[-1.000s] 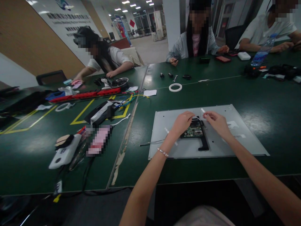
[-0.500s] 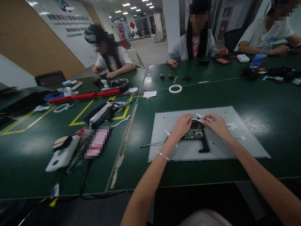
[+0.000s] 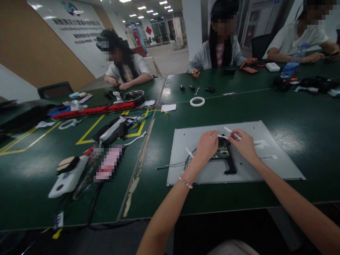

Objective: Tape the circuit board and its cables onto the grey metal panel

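Observation:
A flat grey-white panel (image 3: 177, 148) lies on the green table in front of me. On it sits a green circuit board (image 3: 222, 152) in a black bracket (image 3: 231, 164), partly hidden by my left hand (image 3: 208, 146). That hand is closed, its fingertips pinching one end of a short strip of white tape (image 3: 222, 136) above the board's far edge. My right hand (image 3: 244, 144), also closed, pinches the strip's other side, and a white piece sticks out past its fingers. Thin grey cables (image 3: 172, 165) run leftward from under my left wrist, beside another white strip (image 3: 189, 152) on the panel.
Beyond the panel lie a roll of white tape (image 3: 197, 101), a small wrench (image 3: 197, 91) and several black parts. To the left are a pink phone-like item (image 3: 109, 163), a white device (image 3: 67, 177), cables and a red power strip (image 3: 95, 110). Several people sit across the table.
My hands stay over the board with the white tape; the fingers have shifted slightly and the piece by my right hand now angles differently. The view has moved a little.

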{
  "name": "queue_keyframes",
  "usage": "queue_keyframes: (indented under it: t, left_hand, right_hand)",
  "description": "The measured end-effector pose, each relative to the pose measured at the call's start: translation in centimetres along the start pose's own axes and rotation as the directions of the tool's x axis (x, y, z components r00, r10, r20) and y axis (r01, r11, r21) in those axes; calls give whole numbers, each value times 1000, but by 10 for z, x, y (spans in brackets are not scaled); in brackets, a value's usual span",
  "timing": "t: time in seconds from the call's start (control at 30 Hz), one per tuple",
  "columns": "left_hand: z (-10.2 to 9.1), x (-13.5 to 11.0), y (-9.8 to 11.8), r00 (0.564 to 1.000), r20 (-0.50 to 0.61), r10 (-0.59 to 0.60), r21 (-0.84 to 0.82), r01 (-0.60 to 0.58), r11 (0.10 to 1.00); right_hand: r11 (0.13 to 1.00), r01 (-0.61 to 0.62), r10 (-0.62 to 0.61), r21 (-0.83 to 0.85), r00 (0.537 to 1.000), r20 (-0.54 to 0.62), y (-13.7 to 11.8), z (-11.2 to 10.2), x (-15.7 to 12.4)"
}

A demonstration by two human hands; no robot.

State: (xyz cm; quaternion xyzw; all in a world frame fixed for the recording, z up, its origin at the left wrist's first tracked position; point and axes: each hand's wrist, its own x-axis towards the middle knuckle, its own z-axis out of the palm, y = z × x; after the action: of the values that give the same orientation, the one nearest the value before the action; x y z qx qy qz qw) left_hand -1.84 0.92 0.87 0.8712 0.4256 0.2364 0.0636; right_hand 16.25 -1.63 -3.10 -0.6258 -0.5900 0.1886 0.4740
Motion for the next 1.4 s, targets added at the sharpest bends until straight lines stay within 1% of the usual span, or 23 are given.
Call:
queue_keyframes:
  t: [0.17, 0.23, 0.33, 0.47, 0.6, 0.7, 0.87, 1.0, 1.1, 1.2, 1.27, 1.3, 1.33, 1.37, 1.4]
  left_hand:
    - [8, -2, 1, 990, 128, 65, 51, -72, 996]
    - [12, -2, 0, 985, 158, 68, 71, -80, 994]
    - [15, -2, -1, 985, 165, 58, 82, -73, 994]
    - [16, -2, -2, 984, 161, 72, 77, -85, 993]
    - [16, -2, -1, 983, 172, 61, 91, -78, 993]
    - [16, -1, -1, 981, 186, 50, 96, -68, 993]
    - [16, -2, -1, 981, 192, 23, 89, -40, 995]
    - [15, -2, 1, 981, 195, 22, 84, -39, 996]
    - [12, 0, 0, 977, 213, -16, 64, 3, 998]
    - [5, 1, 0, 975, 209, -72, -36, 82, 996]
    - [-4, 0, 3, 986, 147, -80, -154, 103, 983]
    - [-9, -2, 5, 992, 100, -79, -216, 99, 971]
    - [-15, -4, 8, 996, 53, -77, -275, 88, 957]
    - [-21, -8, 13, 997, 12, -76, -333, 75, 940]
    - [-28, -14, 17, 997, -22, -74, -385, 60, 921]
  right_hand:
    - [993, 88, -87, -77, 996, 14, 5, 3, 0]
    - [985, 123, -120, -124, 992, 26, 7, 3, 1]
    - [958, 188, -176, -218, 982, 72, 12, 2, 1]
    - [902, 269, -229, -338, 961, 153, 17, 3, -1]
    - [841, 298, -249, -452, 954, 166, 21, 4, -3]
    - [821, 316, -261, -475, 949, 179, 25, 2, -3]
    - [837, 306, -243, -454, 951, 192, 32, -7, -9]
    - [857, 247, -191, -452, 967, 167, 32, -19, -19]
    - [889, 197, -157, -413, 979, 128, 29, -29, -26]
    - [933, 164, -144, -319, 986, 84, 21, -39, -32]
    - [964, 131, -120, -232, 991, 64, 13, -46, -38]
    - [979, 108, -96, -172, 992, 77, 8, -50, -42]
    - [992, 80, -68, -101, 991, 116, 3, -54, -46]
    - [998, 52, -46, -26, 982, 182, -4, -58, -50]
    - [999, 27, -39, 47, 962, 271, -10, -63, -54]
